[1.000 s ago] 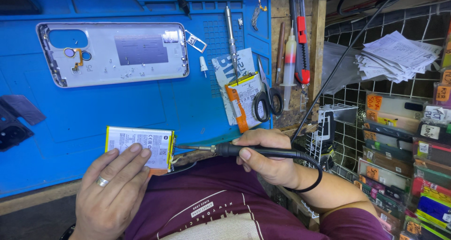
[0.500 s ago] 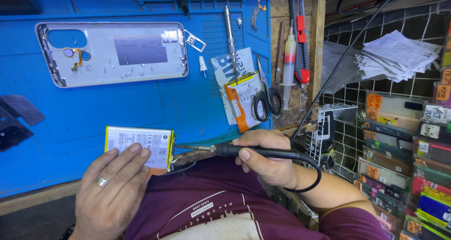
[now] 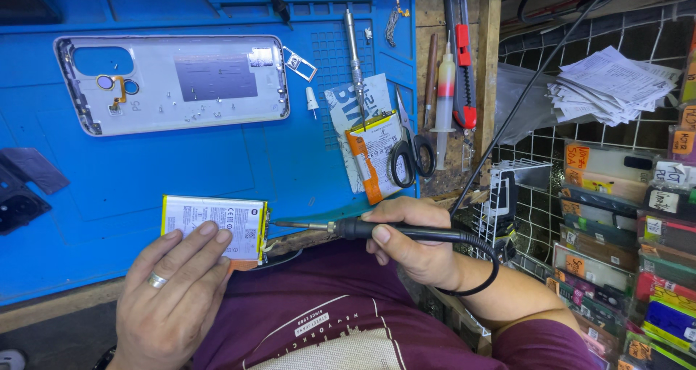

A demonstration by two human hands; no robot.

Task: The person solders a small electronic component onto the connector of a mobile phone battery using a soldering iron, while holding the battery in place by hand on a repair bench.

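Left hand [image 3: 174, 297] fingers spread flat on battery [image 3: 214, 225]; right hand [image 3: 409, 243] fingers clamped on soldering iron [image 3: 384, 231], tip at battery's edge just beyond the left fingertips.

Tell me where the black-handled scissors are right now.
In the head view, the black-handled scissors lie at the right edge of the blue work mat, beside an orange-edged flat battery and left of a clear syringe, above the right hand.
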